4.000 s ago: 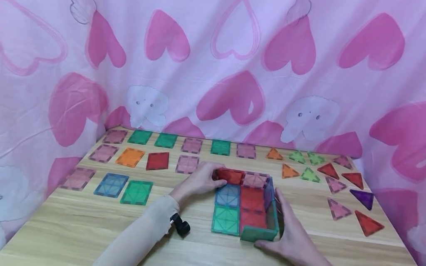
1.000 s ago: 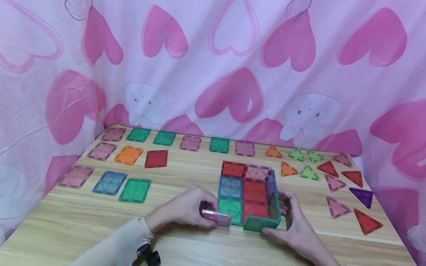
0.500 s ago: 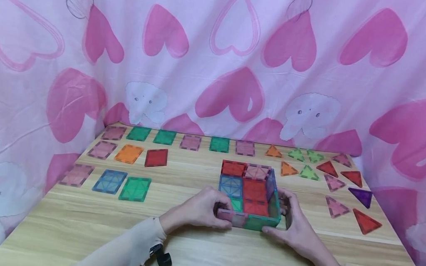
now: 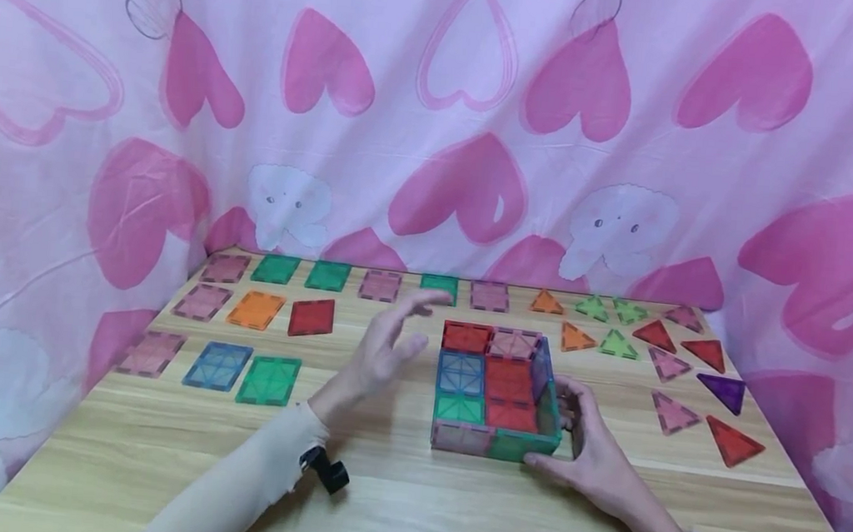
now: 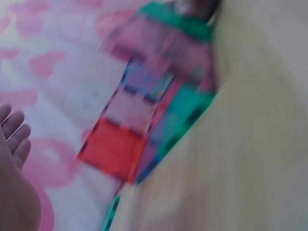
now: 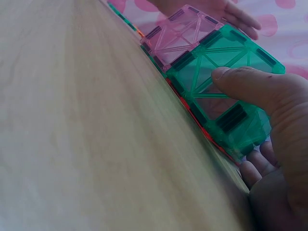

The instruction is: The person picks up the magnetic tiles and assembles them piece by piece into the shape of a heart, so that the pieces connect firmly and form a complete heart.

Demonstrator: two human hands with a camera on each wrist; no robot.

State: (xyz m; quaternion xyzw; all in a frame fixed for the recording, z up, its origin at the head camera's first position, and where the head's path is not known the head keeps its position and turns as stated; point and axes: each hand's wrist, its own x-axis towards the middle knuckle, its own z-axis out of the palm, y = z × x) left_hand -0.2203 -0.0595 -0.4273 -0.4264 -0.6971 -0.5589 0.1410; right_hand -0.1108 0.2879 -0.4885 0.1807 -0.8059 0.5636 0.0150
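Note:
A low box of translucent magnetic tiles (image 4: 460, 375) sits at table centre, with blue, green and red floor tiles. Upright tiles form its back, right and front sides; no upright tile stands on its left. At the front, a pink square tile (image 4: 461, 438) stands edge to edge with a green tile (image 6: 226, 57). My right hand (image 4: 595, 455) holds the front right corner, thumb on the green tile and fingers curled by the right wall. My left hand (image 4: 382, 350) is raised left of the box, holding nothing. In the left wrist view the box is blurred.
Loose square tiles lie in rows at the left and back, including a green tile (image 4: 269, 380), a blue tile (image 4: 218, 366) and an orange tile (image 4: 257, 309). Triangle tiles, such as a purple triangle (image 4: 723, 392), lie at right. A patterned pink curtain (image 4: 437, 133) surrounds the table.
A pink square tile left the table behind the box; my left hand brought it to the front left edge, stood it there and let go. That hand then moved up and away leftward.

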